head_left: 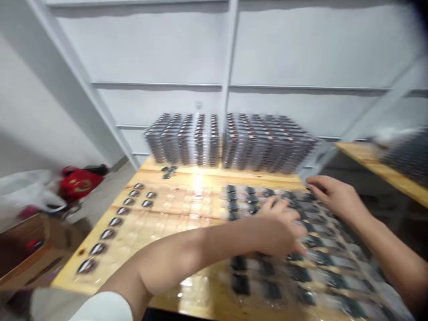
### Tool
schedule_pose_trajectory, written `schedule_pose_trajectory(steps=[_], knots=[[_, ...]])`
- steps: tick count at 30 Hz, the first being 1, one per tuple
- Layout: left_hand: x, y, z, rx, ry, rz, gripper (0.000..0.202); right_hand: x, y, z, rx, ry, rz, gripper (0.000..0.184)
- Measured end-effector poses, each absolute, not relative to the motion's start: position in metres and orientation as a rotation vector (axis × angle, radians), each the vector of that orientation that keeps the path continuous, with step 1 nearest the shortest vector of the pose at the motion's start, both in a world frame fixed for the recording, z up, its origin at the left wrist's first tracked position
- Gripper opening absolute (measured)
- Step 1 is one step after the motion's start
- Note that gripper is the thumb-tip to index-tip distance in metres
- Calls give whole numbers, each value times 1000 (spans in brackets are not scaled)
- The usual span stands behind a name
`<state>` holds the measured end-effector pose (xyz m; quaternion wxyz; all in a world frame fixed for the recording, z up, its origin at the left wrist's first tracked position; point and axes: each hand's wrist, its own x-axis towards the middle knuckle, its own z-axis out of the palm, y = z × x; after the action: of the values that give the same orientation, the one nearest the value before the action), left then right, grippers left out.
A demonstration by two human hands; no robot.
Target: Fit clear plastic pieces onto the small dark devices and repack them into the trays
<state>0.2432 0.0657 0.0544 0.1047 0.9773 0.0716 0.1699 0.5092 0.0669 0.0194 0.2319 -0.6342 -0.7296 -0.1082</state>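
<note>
The picture is motion-blurred. Rows of small dark items in clear packs [301, 254] lie flat on a pale wooden table [160, 209]. My left hand [281, 229] crosses from the lower left, its fingers curled down onto these rows. My right hand [334, 196] is at the far edge of the rows, its fingertips on or beside a dark pack. Nothing held shows clearly in either hand. Domed silvery pieces [107, 234] lie in lines on the table's left side. Tall packed stacks [264, 142] stand along the back.
A second stack block [182, 138] stands at the back, with a small loose heap [169, 171] before it. Another wooden table [371, 162] holding more stacks is at the right. On the floor at the left are a cardboard box [30, 249], a white bag [30, 189] and a red bag [80, 183].
</note>
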Motion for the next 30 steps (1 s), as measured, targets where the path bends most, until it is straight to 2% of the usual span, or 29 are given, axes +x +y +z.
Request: schedule_pose_trajectory(steps=[6, 10, 14, 19, 30], knots=[[98, 14, 53, 2807, 389, 532, 33, 328, 111, 45, -1459, -2137, 111, 27], [13, -14, 25, 2559, 701, 729, 24, 189, 132, 29, -1298, -2380, 406, 19], [-51, -29, 3, 2436, 792, 871, 23, 90, 144, 0, -1368, -2427, 408, 21], [-94, -36, -5, 2373, 843, 966, 24, 37, 154, -19, -1521, -2452, 299, 14], [-110, -33, -10, 2186, 800, 1095, 20, 12, 151, -20, -1772, -2479, 86, 14]])
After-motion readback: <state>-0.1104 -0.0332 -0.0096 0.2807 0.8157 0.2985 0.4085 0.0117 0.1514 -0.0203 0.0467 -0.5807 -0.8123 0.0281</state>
